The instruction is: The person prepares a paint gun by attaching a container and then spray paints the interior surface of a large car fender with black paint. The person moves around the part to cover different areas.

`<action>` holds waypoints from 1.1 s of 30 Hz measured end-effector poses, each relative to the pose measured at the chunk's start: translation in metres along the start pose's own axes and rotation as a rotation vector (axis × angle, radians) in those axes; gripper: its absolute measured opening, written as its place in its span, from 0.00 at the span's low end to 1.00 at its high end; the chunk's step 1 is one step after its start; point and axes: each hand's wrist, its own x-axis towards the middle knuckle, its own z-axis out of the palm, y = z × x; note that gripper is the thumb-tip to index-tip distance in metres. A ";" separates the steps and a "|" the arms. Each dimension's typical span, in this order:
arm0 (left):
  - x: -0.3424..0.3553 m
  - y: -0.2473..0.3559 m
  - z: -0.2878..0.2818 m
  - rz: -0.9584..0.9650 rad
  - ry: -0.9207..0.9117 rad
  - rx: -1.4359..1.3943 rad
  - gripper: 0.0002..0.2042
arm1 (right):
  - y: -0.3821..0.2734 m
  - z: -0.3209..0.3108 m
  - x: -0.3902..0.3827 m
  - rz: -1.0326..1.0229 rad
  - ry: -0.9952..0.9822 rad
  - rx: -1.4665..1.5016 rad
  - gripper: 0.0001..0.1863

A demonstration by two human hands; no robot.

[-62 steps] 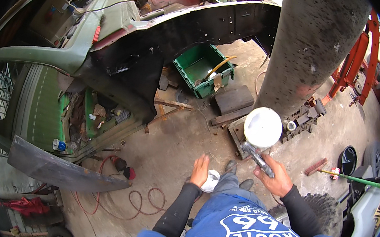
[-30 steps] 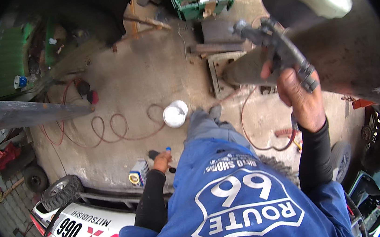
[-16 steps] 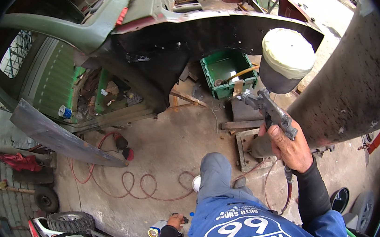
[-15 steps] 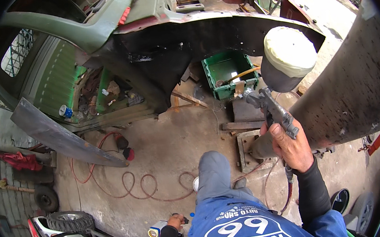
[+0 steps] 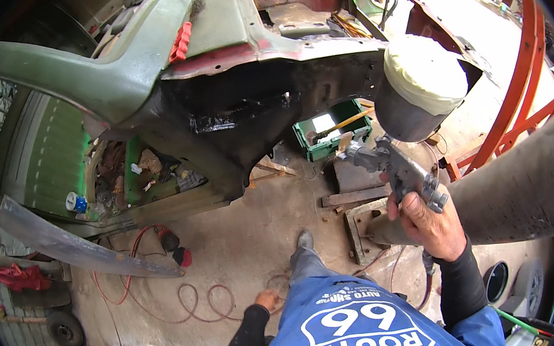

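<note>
Holding a grey spray gun (image 5: pixel 396 169) up high, the right hand (image 5: pixel 433 223) has its fingers (image 5: pixel 409 207) curled tight around the handle. The gun has a big round cup (image 5: pixel 421 91) on top with a pale cover, and the cup tips a little to the right. The nose of the gun points left, toward the dark, black part of an old green car body (image 5: pixel 142 72). A big grey panel (image 5: pixel 531 185) lies just to the right of the hand. The left hand (image 5: pixel 267 300) hangs low by the blue shirt, above the concrete floor (image 5: pixel 243 238). It touches nothing, and its fingers look loosely bent, but it is too small to tell how far open. A red hose (image 5: pixel 190 306) loops on the floor just left of that hand. A green crate (image 5: pixel 330 129) with tools sits on the floor under the car body, behind the gun.
</note>
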 end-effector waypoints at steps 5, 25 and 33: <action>0.006 0.087 -0.096 0.231 0.112 -0.041 0.21 | -0.018 0.035 0.028 0.069 -0.120 0.104 0.34; -0.065 0.049 -0.101 -0.146 0.110 -0.030 0.18 | -0.021 0.004 0.113 -0.067 -0.252 -0.018 0.34; -0.076 0.083 -0.082 -0.003 0.167 -0.029 0.17 | -0.019 0.003 0.132 -0.122 -0.345 -0.139 0.28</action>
